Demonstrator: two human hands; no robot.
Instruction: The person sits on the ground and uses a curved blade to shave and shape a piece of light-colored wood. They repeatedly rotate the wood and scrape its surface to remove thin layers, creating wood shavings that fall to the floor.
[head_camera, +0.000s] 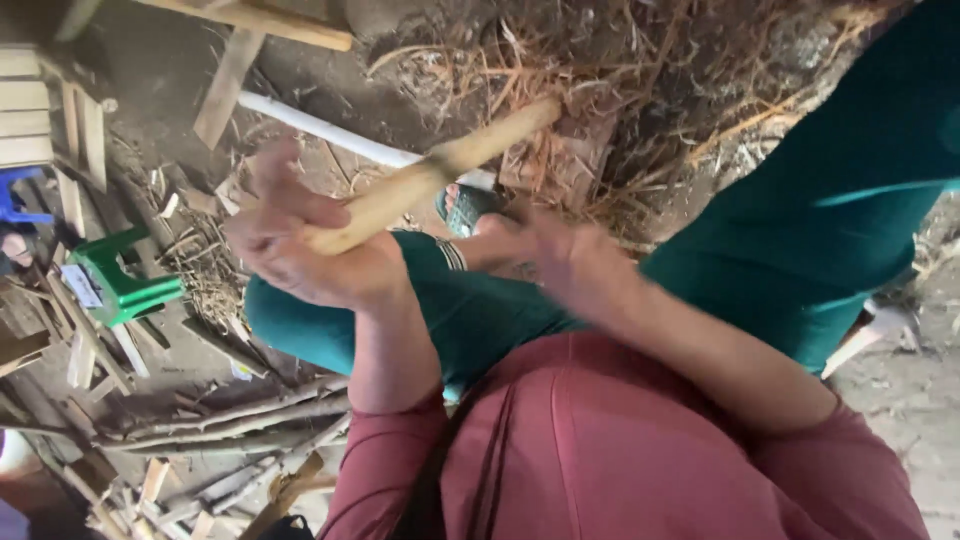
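Left hand: your left hand is clenched around the lower end of a pale wooden stick.
Stick: slants up over your knees.
Right hand: your right hand is blurred, grip unclear.

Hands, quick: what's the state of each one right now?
Left hand: closed around the lower end of a pale peeled wooden stick.
Right hand: blurred, apart from the stick; open or closed cannot be told.
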